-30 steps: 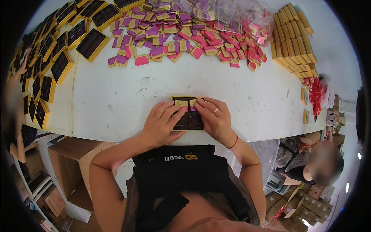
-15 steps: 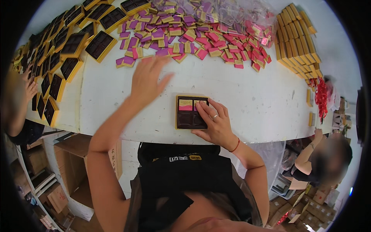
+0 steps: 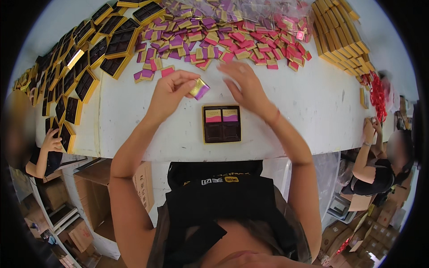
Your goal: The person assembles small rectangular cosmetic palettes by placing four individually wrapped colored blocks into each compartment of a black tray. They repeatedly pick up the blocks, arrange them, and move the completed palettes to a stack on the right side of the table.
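Note:
My left hand (image 3: 170,94) pinches a wrapped chocolate (image 3: 199,89), gold and purple, between thumb and fingertips above the table. To its right, my right hand (image 3: 246,87) is held over the table just short of the pile of wrapped chocolates, its thumb apart from the other fingers and slightly blurred; nothing shows in it. Below and between both hands lies a dark, gold-edged box (image 3: 222,133) with four compartments. A gold and pink chocolate (image 3: 213,115) fills its far left compartment, and a gold and purple chocolate (image 3: 230,115) its far right one. The two near compartments are bare.
A wide pile of wrapped chocolates (image 3: 214,38) covers the far side of the white table (image 3: 143,114), partly under clear plastic. Rows of open dark boxes (image 3: 87,85) crowd the left. Stacked gold boxes (image 3: 342,38) and red ribbon (image 3: 378,98) stand at right. People sit at both sides.
My right hand has left the box and moved forward toward the pile. My left hand has come back slightly, now with a gold and purple chocolate in its fingers.

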The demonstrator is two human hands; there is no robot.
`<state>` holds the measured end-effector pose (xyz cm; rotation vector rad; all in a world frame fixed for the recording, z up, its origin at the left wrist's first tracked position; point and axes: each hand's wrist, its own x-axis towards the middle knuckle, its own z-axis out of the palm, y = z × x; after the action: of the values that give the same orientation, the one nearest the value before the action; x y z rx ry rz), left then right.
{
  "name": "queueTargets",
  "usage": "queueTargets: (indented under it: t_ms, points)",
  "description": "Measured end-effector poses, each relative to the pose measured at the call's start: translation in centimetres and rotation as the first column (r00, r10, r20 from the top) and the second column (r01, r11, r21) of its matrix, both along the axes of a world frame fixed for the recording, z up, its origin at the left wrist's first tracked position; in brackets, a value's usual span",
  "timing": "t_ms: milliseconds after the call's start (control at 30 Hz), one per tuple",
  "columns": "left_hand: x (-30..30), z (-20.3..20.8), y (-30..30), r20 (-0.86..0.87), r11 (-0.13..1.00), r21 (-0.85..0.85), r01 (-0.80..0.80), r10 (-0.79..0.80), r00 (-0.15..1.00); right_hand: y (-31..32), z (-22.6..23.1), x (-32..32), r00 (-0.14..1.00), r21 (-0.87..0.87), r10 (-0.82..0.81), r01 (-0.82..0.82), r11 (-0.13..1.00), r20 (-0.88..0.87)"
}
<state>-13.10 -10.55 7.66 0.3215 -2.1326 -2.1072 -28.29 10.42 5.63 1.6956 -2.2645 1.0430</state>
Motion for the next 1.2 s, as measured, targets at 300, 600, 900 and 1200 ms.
queueTargets:
  t_ms: [300,600,900,1200]
  points:
    - [4.9,0.1,5.6,0.021,0.954,-0.182,0.24,-0.241,0.97,-7.6,-4.0,-5.8,0.977,-0.018,-0.089,0.088,0.996,-0.196]
    - [5.5,-1.4,7.5,-0.232,0.784,-0.621,0.008,-0.194,0.953,3.0,0.6,2.5,0.966,-0.146,-0.017,0.056,0.988,0.257]
    - [9.5,-4.0,8.9,-0.264,0.454,-0.885,-0.106,-0.3,0.917,10.9,0.4,8.8,0.978,-0.049,0.045,-0.056,0.997,-0.206]
    - [8.8,-4.4,8.8,-0.246,0.389,-0.915,-0.107,-0.328,0.912,9.9,-0.5,6.9,0.735,-0.106,-0.214,0.363,0.926,0.644]
